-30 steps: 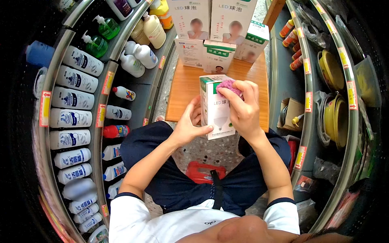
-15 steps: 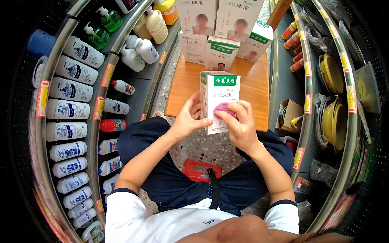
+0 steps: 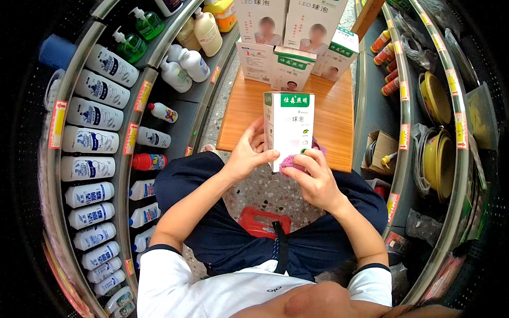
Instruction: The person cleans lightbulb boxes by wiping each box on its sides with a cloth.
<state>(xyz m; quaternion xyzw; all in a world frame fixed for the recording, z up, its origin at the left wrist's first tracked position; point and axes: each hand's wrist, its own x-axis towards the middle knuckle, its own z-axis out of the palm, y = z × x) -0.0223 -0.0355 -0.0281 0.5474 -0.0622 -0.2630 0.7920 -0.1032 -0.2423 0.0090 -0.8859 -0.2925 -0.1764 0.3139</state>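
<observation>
A white and green LED bulb box point(image 3: 289, 124) stands upright at the near edge of a wooden table point(image 3: 244, 114). My left hand point(image 3: 249, 153) grips its left side, thumb across the lower front and fingers around the side. Bunched in my right hand point(image 3: 315, 177) is a purple cloth point(image 3: 293, 161), pressed against the lower right of the box's front. More bulb boxes point(image 3: 292, 69) of the same kind are stacked at the far end of the table.
Shelves of white bottles point(image 3: 96, 140) run along my left, with green pump bottles point(image 3: 130, 45) farther back. On the right shelves are yellow pans point(image 3: 439, 164), orange-capped cans point(image 3: 383, 53) and a cardboard box point(image 3: 379, 153). A red plastic stool point(image 3: 265, 220) shows between my legs.
My right hand has moved the purple cloth down the front of the box, from its middle to its lower right corner. My left hand keeps its hold.
</observation>
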